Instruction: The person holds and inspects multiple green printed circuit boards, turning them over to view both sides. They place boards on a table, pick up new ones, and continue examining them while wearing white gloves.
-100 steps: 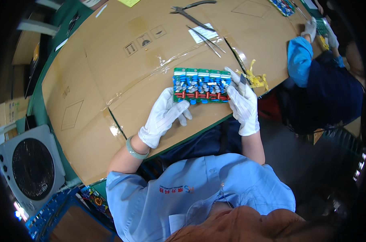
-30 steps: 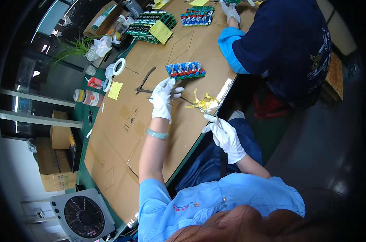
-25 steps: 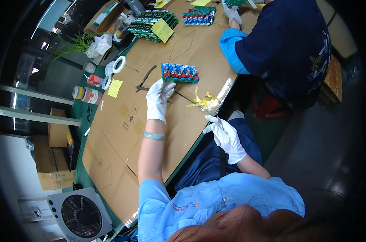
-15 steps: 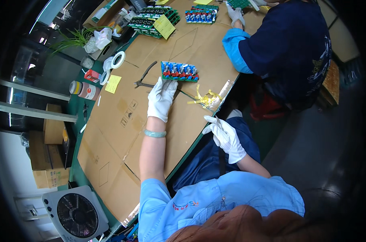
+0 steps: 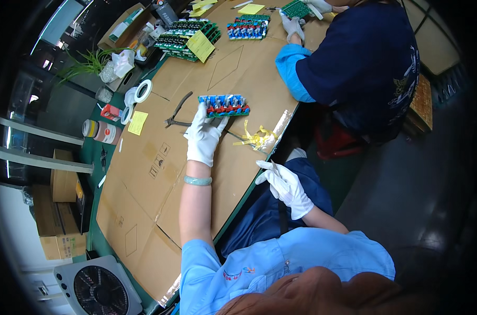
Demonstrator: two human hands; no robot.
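Observation:
My left hand, in a white glove, grips the lower edge of a circuit board above the cardboard-covered table. Blue, red and grey parts stand in a row on that board. Just left of it, diagonal cutters lie with their handles spread. My right hand, also gloved in white, is off the table's edge over my lap. Its fingers are drawn together, and a thin greyish tip shows between them, too small to name. Between my hands, a tangle of yellow tape strips lies at the table edge.
A co-worker sits at the far right, holding a green board. Stacked boards and another group of boards stand farther back. Tape rolls, jars and a fan line the left side.
The whole view has shifted slightly, so the table sits a little lower and further left. The board in my left hand has tipped a little. My right hand stays near the edge.

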